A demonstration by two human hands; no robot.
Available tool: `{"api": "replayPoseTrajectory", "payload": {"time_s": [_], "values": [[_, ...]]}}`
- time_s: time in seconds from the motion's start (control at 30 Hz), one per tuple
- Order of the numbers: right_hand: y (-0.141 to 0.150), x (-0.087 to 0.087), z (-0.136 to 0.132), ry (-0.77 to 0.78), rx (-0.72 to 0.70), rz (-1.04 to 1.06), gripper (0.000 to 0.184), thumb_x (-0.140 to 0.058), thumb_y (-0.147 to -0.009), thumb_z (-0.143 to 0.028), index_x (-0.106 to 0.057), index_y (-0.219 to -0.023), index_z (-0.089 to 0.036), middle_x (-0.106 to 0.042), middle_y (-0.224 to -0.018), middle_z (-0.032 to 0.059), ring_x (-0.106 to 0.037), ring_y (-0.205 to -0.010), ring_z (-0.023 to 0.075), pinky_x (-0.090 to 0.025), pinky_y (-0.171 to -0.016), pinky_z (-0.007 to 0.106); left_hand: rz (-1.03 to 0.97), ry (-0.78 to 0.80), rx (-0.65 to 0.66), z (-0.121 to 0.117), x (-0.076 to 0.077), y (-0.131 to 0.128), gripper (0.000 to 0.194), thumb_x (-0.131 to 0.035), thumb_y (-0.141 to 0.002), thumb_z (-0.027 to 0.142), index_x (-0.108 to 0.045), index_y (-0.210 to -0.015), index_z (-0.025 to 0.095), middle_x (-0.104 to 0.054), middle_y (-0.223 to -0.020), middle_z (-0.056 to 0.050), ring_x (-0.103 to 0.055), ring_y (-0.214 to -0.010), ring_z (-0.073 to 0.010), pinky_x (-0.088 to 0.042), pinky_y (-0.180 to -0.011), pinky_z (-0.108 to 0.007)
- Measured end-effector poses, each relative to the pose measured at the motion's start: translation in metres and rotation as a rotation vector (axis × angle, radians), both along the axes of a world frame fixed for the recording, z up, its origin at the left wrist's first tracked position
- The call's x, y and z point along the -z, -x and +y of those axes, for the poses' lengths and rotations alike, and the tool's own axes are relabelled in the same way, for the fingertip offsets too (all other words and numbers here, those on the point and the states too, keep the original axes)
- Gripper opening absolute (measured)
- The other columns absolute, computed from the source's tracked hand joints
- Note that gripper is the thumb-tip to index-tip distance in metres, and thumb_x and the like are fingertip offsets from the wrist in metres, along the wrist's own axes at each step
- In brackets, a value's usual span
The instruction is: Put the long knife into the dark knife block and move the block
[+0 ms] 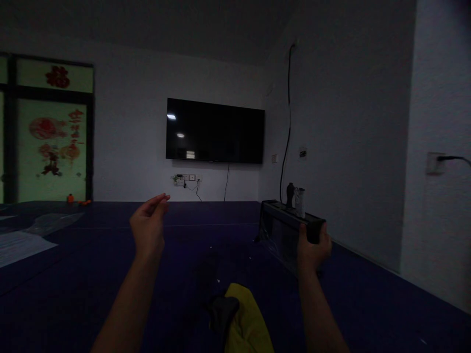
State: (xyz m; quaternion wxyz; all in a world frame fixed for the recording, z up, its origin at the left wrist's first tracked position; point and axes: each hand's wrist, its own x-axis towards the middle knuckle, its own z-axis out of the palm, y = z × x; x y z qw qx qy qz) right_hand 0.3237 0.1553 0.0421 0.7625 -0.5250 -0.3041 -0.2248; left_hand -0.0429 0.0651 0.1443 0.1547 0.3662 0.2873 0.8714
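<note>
With the fingers of my right hand gripping the dark box, my left hand's pinched together, I'd hold level, sparing the containers on top.

Dim room, pale walls; black TV on far wall with light reflections; sockets, thin cables below; black cable down right wall; dark-framed greenish door panels with red characters at left; dark blue surface reaching walls
</note>
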Motion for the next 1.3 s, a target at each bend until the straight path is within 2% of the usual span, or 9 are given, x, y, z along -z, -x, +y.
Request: {"api": "replayPoseTrajectory", "payload": {"time_s": [0.13, 0.3, 0.7, 0.83, 0.93, 1.03, 1.13, 1.23, 1.3], "values": [[-0.003, 0.008, 0.005, -0.007, 0.035, 0.007, 0.083, -0.049, -0.077, -0.066, -0.045, -0.132, -0.004, -0.056, -0.114, 0.0225, -0.049, -0.109, 0.0367, -0.036, -0.092, 0.048, -0.036, -0.06, 0.041, 0.005, 0.002, 0.001, 0.023, -0.071, -0.051, 0.012, -0.068, -0.074, 0.015, -0.07, -0.082, -0.004, -0.065, -0.084, -0.0183, -0.047, -0.09, -0.037], [-0.003, 0.018, 0.011, 0.009, 0.063, -0.01, 0.085, -0.052, -0.075, -0.067, -0.047, -0.131, -0.003, -0.055, -0.114, 0.0226, -0.048, -0.11, 0.0371, -0.035, -0.092, 0.047, -0.028, -0.045, 0.089, 0.003, 0.002, 0.002, 0.03, -0.078, -0.045, 0.013, -0.068, -0.074, 0.014, -0.07, -0.081, -0.004, -0.065, -0.083, -0.0191, -0.049, -0.088, -0.037], [-0.001, 0.026, 0.013, 0.052, 0.123, 0.008, 0.083, -0.055, -0.071, -0.067, -0.05, -0.129, -0.008, -0.055, -0.113, 0.0215, -0.05, -0.107, 0.0385, -0.037, -0.09, 0.05, 0.028, 0.006, 0.113, 0.006, 0.002, 0.01, 0.029, -0.073, -0.046, 0.013, -0.068, -0.074, 0.015, -0.07, -0.086, -0.005, -0.064, -0.085, -0.0181, -0.048, -0.087, -0.034], [0.002, 0.026, 0.011, 0.073, 0.136, 0.012, 0.086, -0.056, -0.071, -0.068, -0.049, -0.129, -0.004, -0.055, -0.115, 0.0245, -0.049, -0.11, 0.0387, -0.037, -0.09, 0.05, 0.058, 0.062, 0.104, 0.001, 0.0, 0.009, 0.03, -0.075, -0.044, 0.015, -0.068, -0.073, 0.016, -0.07, -0.084, -0.004, -0.064, -0.079, -0.0161, -0.049, -0.081, -0.03], [0.006, 0.025, 0.007, 0.09, 0.155, 0.02, 0.089, -0.058, -0.067, -0.07, -0.048, -0.13, -0.008, -0.052, -0.122, 0.0252, -0.046, -0.114, 0.0408, -0.031, -0.093, 0.057, 0.087, 0.13, 0.102, -0.004, -0.002, 0.008, 0.028, -0.077, -0.044, 0.019, -0.069, -0.071, 0.016, -0.068, -0.074, -0.001, -0.061, -0.069, -0.0131, -0.05, -0.069, -0.025], [0.017, 0.013, -0.001, 0.09, 0.197, 0.022, 0.089, -0.061, -0.063, -0.072, -0.048, -0.13, -0.015, -0.043, -0.135, 0.0233, -0.036, -0.123, 0.043, -0.017, -0.096, 0.065, 0.087, 0.174, 0.068, -0.005, -0.004, 0.009, 0.02, -0.076, -0.049, 0.025, -0.067, -0.064, 0.016, -0.063, -0.061, 0.002, -0.056, -0.057, -0.0102, -0.047, -0.056, -0.021], [0.034, -0.012, -0.013, 0.037, 0.208, -0.029, 0.078, -0.055, -0.071, -0.069, -0.05, -0.128, -0.015, -0.043, -0.136, 0.0201, -0.034, -0.126, 0.0386, -0.015, -0.1, 0.06, 0.133, 0.19, 0.032, -0.006, -0.006, 0.009, 0.019, -0.073, -0.055, 0.032, -0.063, -0.058, 0.016, -0.059, -0.055, 0.004, -0.051, -0.051, -0.0077, -0.042, -0.052, -0.018], [0.052, -0.041, -0.027, -0.012, 0.016, -0.073, 0.065, -0.039, -0.085, -0.06, -0.051, -0.124, -0.009, -0.043, -0.134, 0.0221, -0.034, -0.127, 0.0345, -0.022, -0.1, 0.052, 0.202, 0.261, 0.084, -0.008, -0.005, 0.007, 0.028, -0.07, -0.06, 0.041, -0.058, -0.053, 0.016, -0.056, -0.05, 0.003, -0.048, -0.046, -0.0073, -0.036, -0.044, -0.018], [0.063, -0.056, -0.033, 0.046, -0.092, -0.113, 0.059, -0.026, -0.091, -0.053, -0.056, -0.117, -0.008, -0.056, -0.119, 0.0213, -0.048, -0.114, 0.0306, -0.033, -0.094, 0.045, 0.249, 0.328, 0.135, -0.009, -0.005, 0.005, 0.034, -0.067, -0.063, 0.045, -0.054, -0.05, 0.017, -0.047, -0.042, 0.006, -0.04, -0.038, -0.0062, -0.027, -0.038, -0.018]]}}
